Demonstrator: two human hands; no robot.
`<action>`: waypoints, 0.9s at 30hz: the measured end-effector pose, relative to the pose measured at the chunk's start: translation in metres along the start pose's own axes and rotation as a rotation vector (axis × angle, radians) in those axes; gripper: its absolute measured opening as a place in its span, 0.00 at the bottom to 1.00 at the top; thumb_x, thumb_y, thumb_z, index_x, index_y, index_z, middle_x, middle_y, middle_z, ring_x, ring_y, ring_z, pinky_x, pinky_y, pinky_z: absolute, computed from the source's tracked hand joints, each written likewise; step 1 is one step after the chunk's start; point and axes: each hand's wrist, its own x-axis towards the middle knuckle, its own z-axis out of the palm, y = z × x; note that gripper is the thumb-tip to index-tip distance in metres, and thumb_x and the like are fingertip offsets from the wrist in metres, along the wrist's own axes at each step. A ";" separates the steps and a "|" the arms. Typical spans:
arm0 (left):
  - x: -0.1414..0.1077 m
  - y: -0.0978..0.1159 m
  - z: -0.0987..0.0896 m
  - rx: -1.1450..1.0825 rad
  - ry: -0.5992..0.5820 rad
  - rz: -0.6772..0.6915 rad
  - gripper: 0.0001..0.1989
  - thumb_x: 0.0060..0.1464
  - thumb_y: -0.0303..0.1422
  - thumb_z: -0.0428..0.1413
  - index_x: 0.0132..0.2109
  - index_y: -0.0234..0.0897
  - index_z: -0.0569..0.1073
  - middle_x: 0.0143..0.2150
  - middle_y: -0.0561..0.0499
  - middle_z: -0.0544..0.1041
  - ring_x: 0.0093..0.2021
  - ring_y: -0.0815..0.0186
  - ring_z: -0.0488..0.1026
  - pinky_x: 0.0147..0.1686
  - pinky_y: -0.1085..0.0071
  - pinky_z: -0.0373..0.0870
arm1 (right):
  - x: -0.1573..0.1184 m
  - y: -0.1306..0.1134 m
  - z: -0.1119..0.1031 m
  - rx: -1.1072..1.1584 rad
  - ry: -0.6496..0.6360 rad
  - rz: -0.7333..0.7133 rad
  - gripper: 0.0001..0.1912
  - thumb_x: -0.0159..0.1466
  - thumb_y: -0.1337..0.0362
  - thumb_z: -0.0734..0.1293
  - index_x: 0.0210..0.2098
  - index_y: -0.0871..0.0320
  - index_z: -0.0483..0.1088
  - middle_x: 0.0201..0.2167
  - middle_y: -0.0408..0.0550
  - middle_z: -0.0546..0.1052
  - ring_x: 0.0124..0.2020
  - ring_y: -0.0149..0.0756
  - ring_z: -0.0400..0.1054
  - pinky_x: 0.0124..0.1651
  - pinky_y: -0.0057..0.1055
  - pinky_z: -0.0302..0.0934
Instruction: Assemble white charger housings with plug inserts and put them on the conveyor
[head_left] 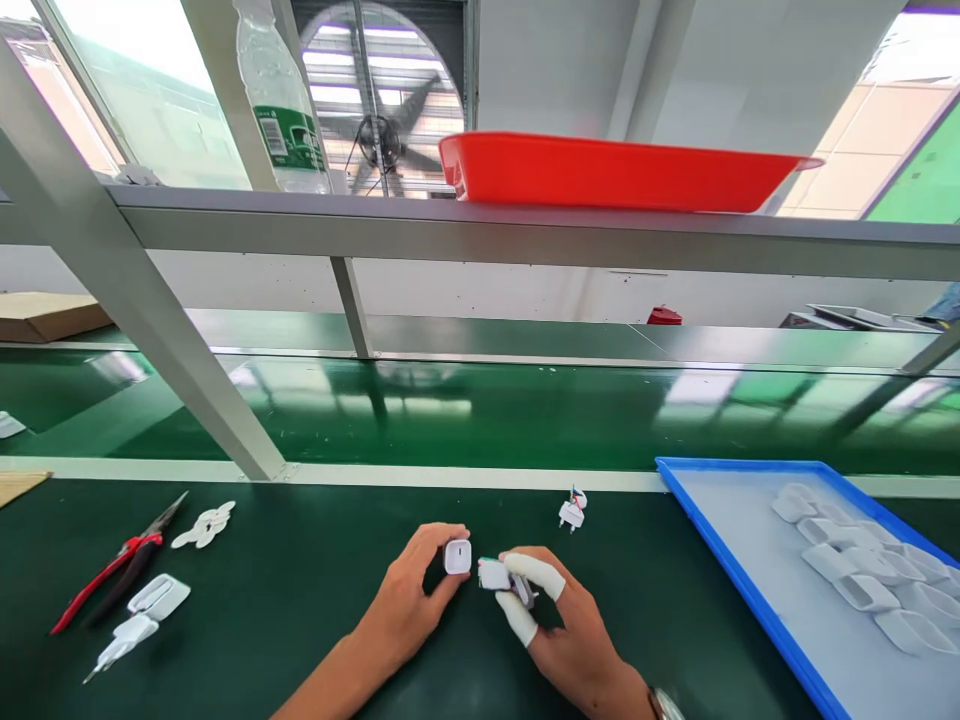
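Note:
My left hand point(411, 594) is closed around a small white charger housing point(457, 557), pinched between thumb and fingers, with a dark slot in its face. Just to its right, my right hand point(564, 622), with white finger cots on thumb and forefinger, grips a charger insert point(495, 574). The insert is white with a grey end and a bit of green at its left edge. A narrow gap separates the two parts. Beyond my right hand lies a small white plug piece point(572, 510) with thin coloured wires.
Red-handled pliers point(127, 560) and several white plastic parts point(154, 605) lie at the left. A blue-rimmed tray point(742, 590) holding several white housings stands at the right. Behind runs a green conveyor belt point(487, 410). Overhead, a shelf rail point(525, 235) bears a red tray point(615, 175) and a bottle point(281, 110).

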 end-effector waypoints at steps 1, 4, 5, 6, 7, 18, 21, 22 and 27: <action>-0.002 0.006 0.001 -0.015 0.001 0.021 0.14 0.63 0.32 0.57 0.56 0.46 0.73 0.52 0.50 0.78 0.51 0.60 0.77 0.53 0.64 0.76 | 0.000 -0.001 0.000 0.002 -0.003 -0.027 0.22 0.68 0.75 0.65 0.59 0.52 0.65 0.46 0.51 0.77 0.40 0.34 0.75 0.43 0.30 0.74; -0.004 0.014 0.003 -0.043 0.001 0.098 0.14 0.65 0.33 0.57 0.56 0.46 0.72 0.50 0.49 0.78 0.51 0.60 0.76 0.53 0.64 0.76 | 0.002 -0.004 0.000 -0.016 -0.002 -0.082 0.23 0.68 0.76 0.65 0.59 0.52 0.65 0.46 0.52 0.77 0.42 0.36 0.75 0.43 0.31 0.75; -0.004 0.014 0.003 -0.047 0.003 0.125 0.14 0.65 0.33 0.57 0.57 0.45 0.72 0.50 0.48 0.78 0.52 0.60 0.76 0.53 0.63 0.76 | 0.003 -0.004 -0.001 -0.034 0.000 -0.095 0.24 0.68 0.76 0.64 0.60 0.51 0.65 0.46 0.52 0.78 0.44 0.37 0.75 0.44 0.32 0.75; -0.004 0.013 0.004 -0.049 0.008 0.150 0.14 0.66 0.33 0.57 0.57 0.45 0.72 0.51 0.48 0.78 0.52 0.59 0.76 0.54 0.63 0.76 | 0.004 -0.005 -0.001 -0.056 -0.002 -0.109 0.23 0.68 0.76 0.64 0.60 0.51 0.65 0.46 0.52 0.78 0.44 0.38 0.75 0.45 0.34 0.75; -0.004 0.012 0.004 -0.048 0.014 0.172 0.14 0.66 0.33 0.56 0.57 0.45 0.72 0.51 0.47 0.79 0.53 0.59 0.75 0.54 0.62 0.76 | 0.005 -0.005 -0.001 -0.078 -0.008 -0.123 0.23 0.68 0.75 0.64 0.60 0.51 0.65 0.46 0.53 0.78 0.45 0.39 0.76 0.47 0.35 0.76; -0.008 0.009 0.001 -0.030 0.006 0.279 0.17 0.67 0.28 0.55 0.60 0.44 0.71 0.52 0.46 0.79 0.55 0.58 0.74 0.56 0.59 0.75 | 0.000 -0.003 -0.005 -0.246 -0.060 -0.221 0.27 0.68 0.75 0.64 0.65 0.53 0.64 0.47 0.54 0.79 0.49 0.43 0.76 0.52 0.43 0.76; -0.007 0.011 0.000 -0.041 0.004 0.306 0.18 0.66 0.26 0.56 0.61 0.45 0.71 0.53 0.47 0.78 0.55 0.59 0.73 0.58 0.59 0.74 | -0.001 -0.003 -0.004 -0.253 -0.077 -0.239 0.28 0.67 0.76 0.64 0.65 0.55 0.63 0.48 0.55 0.79 0.50 0.43 0.75 0.53 0.44 0.75; -0.007 0.012 0.000 -0.046 0.002 0.312 0.19 0.66 0.26 0.56 0.61 0.45 0.71 0.53 0.47 0.78 0.54 0.59 0.73 0.58 0.59 0.74 | -0.002 -0.002 -0.004 -0.257 -0.080 -0.241 0.28 0.67 0.77 0.64 0.65 0.55 0.63 0.48 0.55 0.79 0.50 0.43 0.75 0.53 0.44 0.75; -0.007 0.018 -0.001 -0.087 -0.022 0.319 0.18 0.66 0.26 0.56 0.60 0.44 0.72 0.52 0.46 0.79 0.53 0.57 0.74 0.56 0.58 0.75 | -0.001 -0.004 -0.001 -0.258 -0.108 -0.206 0.27 0.67 0.77 0.63 0.63 0.55 0.65 0.48 0.54 0.78 0.50 0.44 0.74 0.54 0.44 0.74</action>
